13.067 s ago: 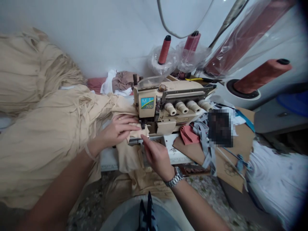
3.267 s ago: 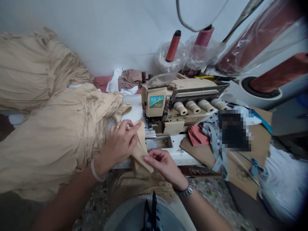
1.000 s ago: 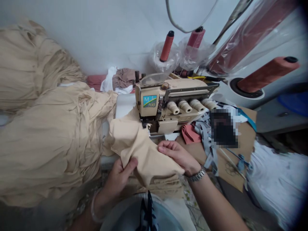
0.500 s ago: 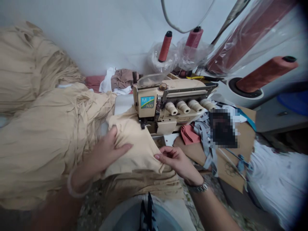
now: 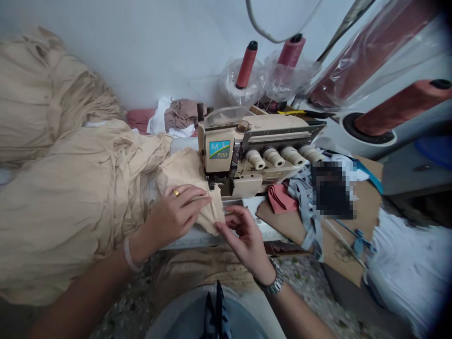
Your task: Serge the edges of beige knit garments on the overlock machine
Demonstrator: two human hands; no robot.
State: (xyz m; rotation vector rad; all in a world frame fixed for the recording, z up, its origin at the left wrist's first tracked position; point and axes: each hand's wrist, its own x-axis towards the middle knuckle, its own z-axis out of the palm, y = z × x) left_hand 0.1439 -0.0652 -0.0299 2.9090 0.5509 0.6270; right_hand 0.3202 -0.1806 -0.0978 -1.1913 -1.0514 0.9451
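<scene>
A beige fabric piece [image 5: 185, 168] lies at the needle end of the cream overlock sewing machine [image 5: 282, 129], partly under its presser foot [image 5: 211, 181]. My left hand [image 5: 178, 214] rests over the near part of the fabric, fingers together and bent onto a fold; its thumb is hidden. At the fabric's near right corner, my right hand [image 5: 243, 235] pinches the edge between thumb and fingertips. Both hands are just in front of the machine.
Large heaps of beige fabric [image 5: 70, 202] fill the left side. Thread cones [image 5: 247, 65] stand behind the machine, with another orange cone [image 5: 402, 107] at right. Cardboard [image 5: 339, 245] carries scraps and a folded coral cloth [image 5: 282, 197]. White cloth [image 5: 416, 263] is piled at lower right.
My left hand has moved right and closed its spread fingers on the fabric. The fabric's near part has been gathered up toward the machine. My right hand has shifted slightly left.
</scene>
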